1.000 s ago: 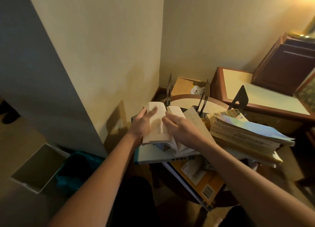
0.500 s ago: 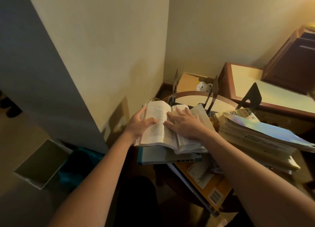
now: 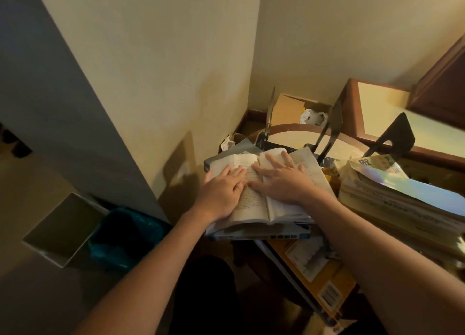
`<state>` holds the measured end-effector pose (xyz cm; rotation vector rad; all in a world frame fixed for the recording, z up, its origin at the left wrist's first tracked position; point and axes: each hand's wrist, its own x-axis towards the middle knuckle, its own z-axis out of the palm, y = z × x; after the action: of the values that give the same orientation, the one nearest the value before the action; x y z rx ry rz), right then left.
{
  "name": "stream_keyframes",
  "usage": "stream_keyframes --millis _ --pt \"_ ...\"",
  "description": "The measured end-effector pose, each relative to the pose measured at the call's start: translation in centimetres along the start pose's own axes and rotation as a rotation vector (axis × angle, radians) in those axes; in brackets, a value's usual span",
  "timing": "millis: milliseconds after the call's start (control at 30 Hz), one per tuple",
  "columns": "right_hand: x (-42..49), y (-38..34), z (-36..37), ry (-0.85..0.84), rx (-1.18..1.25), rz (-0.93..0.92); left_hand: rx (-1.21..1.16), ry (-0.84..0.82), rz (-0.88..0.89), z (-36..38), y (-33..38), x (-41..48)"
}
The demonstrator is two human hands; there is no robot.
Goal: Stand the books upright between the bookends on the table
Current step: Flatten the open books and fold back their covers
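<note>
An open book (image 3: pixel 254 201) lies face up on a flat blue-spined book (image 3: pixel 261 235) at the near edge of the round table (image 3: pixel 297 133). My left hand (image 3: pixel 222 192) presses flat on its left page, fingers straight. My right hand (image 3: pixel 284 177) lies flat on its right page, fingers spread. Three dark metal bookends stand behind: a left bookend (image 3: pixel 269 118), a middle bookend (image 3: pixel 332 126) and a right bookend (image 3: pixel 395 136). No book stands between them. A stack of flat books (image 3: pixel 402 204) with a shiny cover lies to the right.
An orange book (image 3: pixel 319 282) hangs over the table's front edge. A wall runs close on the left. A white bin (image 3: pixel 60 231) and a teal-lined bin (image 3: pixel 125 236) stand on the floor at left. A wooden desk (image 3: pixel 377 108) and cardboard box (image 3: pixel 289 105) are behind.
Both hands have spread the book wider and now lie flat on its pages; my left hand moved from the book's left edge onto the page. The view shifted slightly.
</note>
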<state>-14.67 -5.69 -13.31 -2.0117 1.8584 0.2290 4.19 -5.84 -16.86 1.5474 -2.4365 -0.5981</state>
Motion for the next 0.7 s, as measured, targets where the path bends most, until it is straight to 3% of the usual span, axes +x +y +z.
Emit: stream_keyframes --millis 267,700 --pt "0.5 0.1 0.4 0.001 -0.001 0.017 0.054 -0.153 -0.112 -0.4 -1.0 3.8" --pt "0.6 0.3 0.4 -0.015 0.021 -0.011 -0.052 -0.065 0.02 -0.8 -0.6 -4.9"
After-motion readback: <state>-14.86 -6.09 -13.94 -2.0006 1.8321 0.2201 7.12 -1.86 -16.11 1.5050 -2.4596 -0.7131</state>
